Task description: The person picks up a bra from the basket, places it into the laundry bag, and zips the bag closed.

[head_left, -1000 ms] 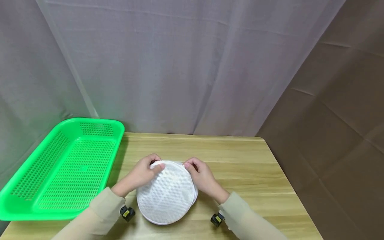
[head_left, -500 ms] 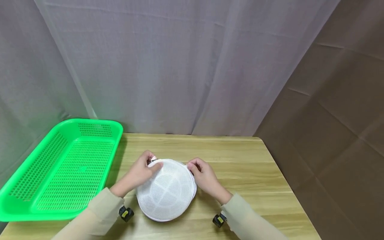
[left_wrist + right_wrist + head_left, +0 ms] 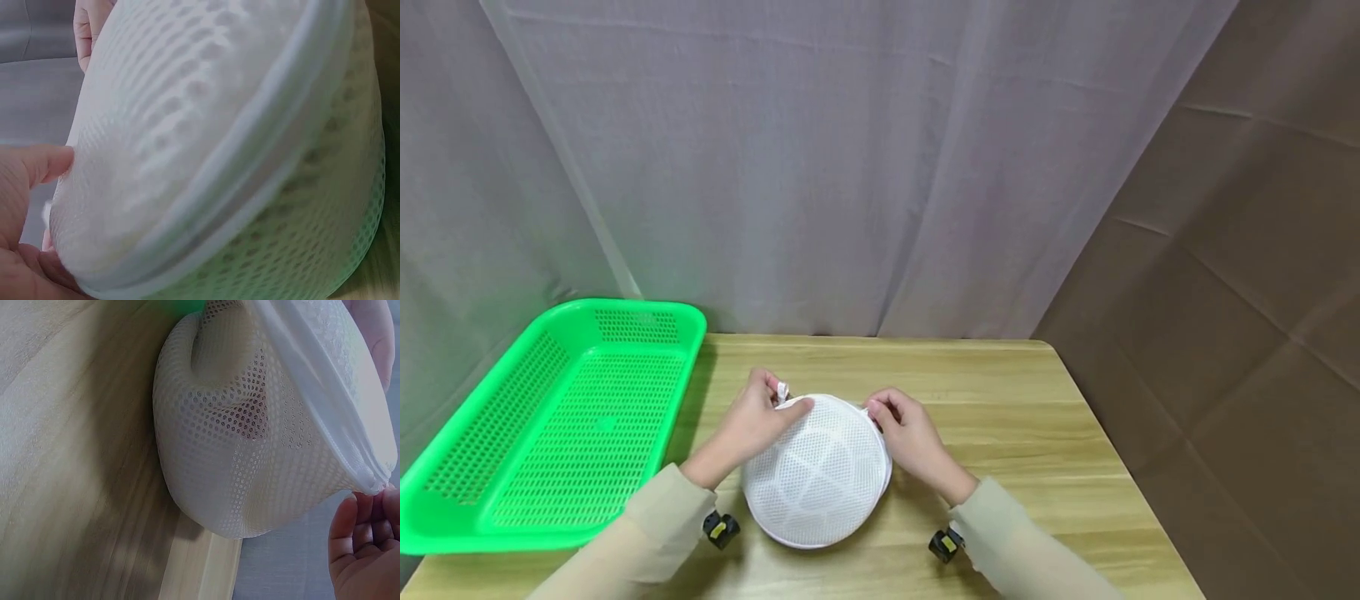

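Note:
A round white mesh laundry bag (image 3: 816, 479) stands on the wooden table with its flat top tilted towards me. My left hand (image 3: 751, 423) grips the far left of its rim, thumb over the mesh. By those fingers a small white fabric tab (image 3: 782, 391) sticks up. At the far right of the rim, my right hand (image 3: 910, 432) pinches the bag's edge. In the right wrist view, the fingertips of the right hand (image 3: 369, 540) meet the end of the white zipper band (image 3: 325, 409). The bag's mesh side (image 3: 206, 462) bulges and creases below the band.
A green plastic basket (image 3: 688, 392) with slotted walls sits at the left of the wooden table (image 3: 1000, 408). Grey curtain (image 3: 775, 167) hangs behind the table's back edge, and brown cloth (image 3: 1247, 292) hangs along the right.
My left hand has shifted slightly up, and the white tab by its fingers has come into view. The bag's round top now covers more of the layer behind it at the right.

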`<state>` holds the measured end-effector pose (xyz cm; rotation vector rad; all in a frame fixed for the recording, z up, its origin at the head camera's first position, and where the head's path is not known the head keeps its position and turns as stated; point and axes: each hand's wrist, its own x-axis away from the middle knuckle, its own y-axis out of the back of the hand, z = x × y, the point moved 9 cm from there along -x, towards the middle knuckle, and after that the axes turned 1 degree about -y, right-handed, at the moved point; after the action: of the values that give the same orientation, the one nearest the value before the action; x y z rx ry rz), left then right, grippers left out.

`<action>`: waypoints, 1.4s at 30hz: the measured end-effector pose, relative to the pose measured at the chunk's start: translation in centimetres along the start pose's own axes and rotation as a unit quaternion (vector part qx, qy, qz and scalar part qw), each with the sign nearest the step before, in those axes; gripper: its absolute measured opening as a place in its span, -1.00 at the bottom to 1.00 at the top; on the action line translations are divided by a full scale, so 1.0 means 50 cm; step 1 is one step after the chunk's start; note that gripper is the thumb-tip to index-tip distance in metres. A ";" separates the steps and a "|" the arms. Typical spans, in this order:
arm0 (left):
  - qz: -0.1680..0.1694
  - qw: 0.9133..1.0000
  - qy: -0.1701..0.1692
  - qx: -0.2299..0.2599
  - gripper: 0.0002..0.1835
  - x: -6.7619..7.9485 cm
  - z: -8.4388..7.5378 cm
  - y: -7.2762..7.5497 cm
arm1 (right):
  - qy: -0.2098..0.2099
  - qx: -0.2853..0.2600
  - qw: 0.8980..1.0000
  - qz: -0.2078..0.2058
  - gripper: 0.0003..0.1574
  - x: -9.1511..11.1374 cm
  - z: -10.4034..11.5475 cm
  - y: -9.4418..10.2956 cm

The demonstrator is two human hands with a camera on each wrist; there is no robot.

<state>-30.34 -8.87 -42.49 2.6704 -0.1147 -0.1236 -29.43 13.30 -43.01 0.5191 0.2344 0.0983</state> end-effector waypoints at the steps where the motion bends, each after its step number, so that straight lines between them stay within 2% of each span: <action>1: 0.000 1.000 0.006 0.005 -0.45 -0.001 0.001 0.000 | 0.001 0.000 1.000 -0.001 -0.86 -0.001 0.001 0.001; 4: 0.017 1.000 0.002 0.025 -0.34 -0.006 -0.001 -0.004 | 0.006 0.002 1.000 -0.003 -0.85 -0.004 0.003 0.002; 7: 0.039 0.999 -0.027 0.021 -0.34 -0.008 -0.013 -0.012 | 0.012 0.006 1.000 0.000 -0.85 -0.007 0.006 0.001; 11: 0.059 0.995 -0.077 -0.017 -0.61 -0.008 -0.032 -0.025 | 0.006 0.001 1.000 0.006 -0.85 -0.009 0.008 -0.002; 13: 0.065 0.993 -0.091 -0.026 -0.72 -0.008 -0.039 -0.031 | 0.002 -0.004 1.000 0.007 -0.85 -0.008 0.008 -0.002; 19: 0.073 0.990 -0.114 -0.036 -0.76 -0.005 -0.048 -0.044 | 0.020 -0.020 0.999 0.019 -0.87 -0.007 0.017 -0.009; 23: 0.075 0.989 -0.115 -0.046 -0.82 -0.005 -0.044 -0.049 | 0.041 -0.021 0.998 0.045 -0.86 -0.003 0.021 -0.019; 27: 0.072 0.990 -0.112 -0.050 -0.88 -0.005 -0.039 -0.049 | 0.039 -0.014 0.997 0.061 -0.88 0.000 0.016 -0.026; 42: 0.058 0.993 -0.092 -0.044 -0.92 -0.004 -0.027 -0.043 | 0.037 0.000 0.998 0.051 -0.87 0.007 0.007 -0.026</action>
<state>-30.25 -6.34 -42.27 2.5528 -0.3154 -0.3309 -28.96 12.08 -43.44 0.5283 0.2808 0.2163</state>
